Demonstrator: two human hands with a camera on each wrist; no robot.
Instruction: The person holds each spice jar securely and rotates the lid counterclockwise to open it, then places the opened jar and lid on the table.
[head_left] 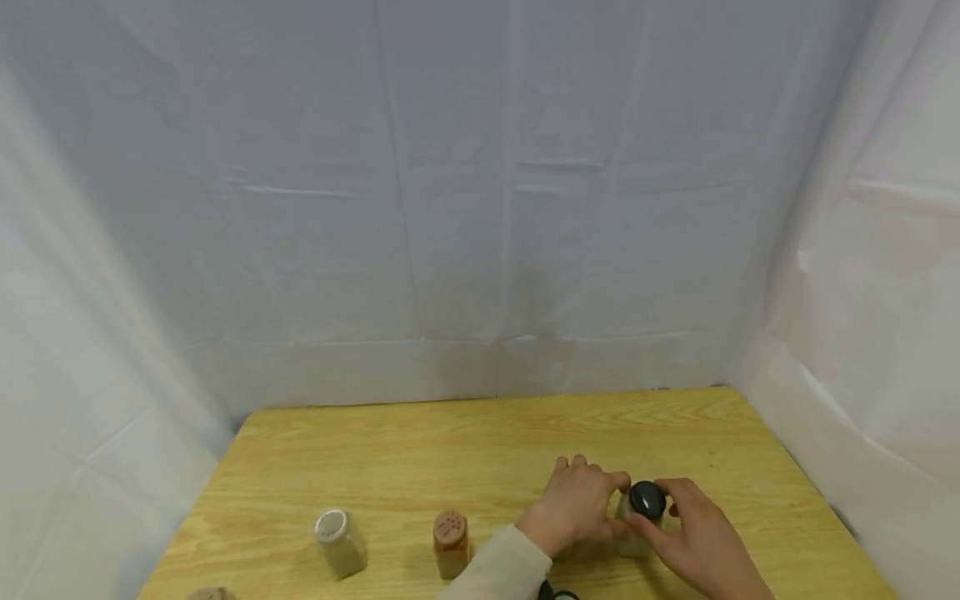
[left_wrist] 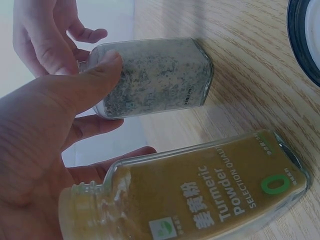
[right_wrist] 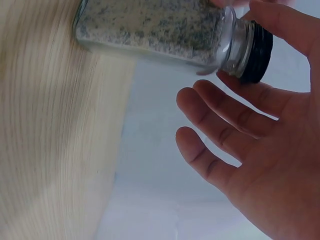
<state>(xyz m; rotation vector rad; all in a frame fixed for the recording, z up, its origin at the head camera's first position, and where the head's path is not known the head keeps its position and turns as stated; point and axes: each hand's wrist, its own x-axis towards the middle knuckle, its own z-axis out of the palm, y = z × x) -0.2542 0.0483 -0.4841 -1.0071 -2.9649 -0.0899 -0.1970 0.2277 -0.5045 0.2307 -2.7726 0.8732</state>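
Observation:
A glass spice jar (left_wrist: pixel 160 75) with grey-speckled contents stands upright on the table, and its black cap (head_left: pixel 647 500) is on top. My left hand (head_left: pixel 577 504) holds the jar just below the neck, thumb on one side and a finger on the other. With thumb and index finger, my right hand (head_left: pixel 701 533) pinches the black cap; its other fingers (right_wrist: pixel 215 120) are spread away from the glass. A capless turmeric powder jar (left_wrist: pixel 210 195) stands close to my left hand in the left wrist view, apart from the speckled jar.
On the wooden table (head_left: pixel 420 450) stand a white-topped jar (head_left: pixel 341 546) and a jar with a brown perforated top (head_left: pixel 451 542). Another top (head_left: pixel 206 594) is cut off at the lower left. A dark-rimmed round lid (left_wrist: pixel 307 40) lies nearby. White sheets (head_left: pixel 450 208) enclose the table.

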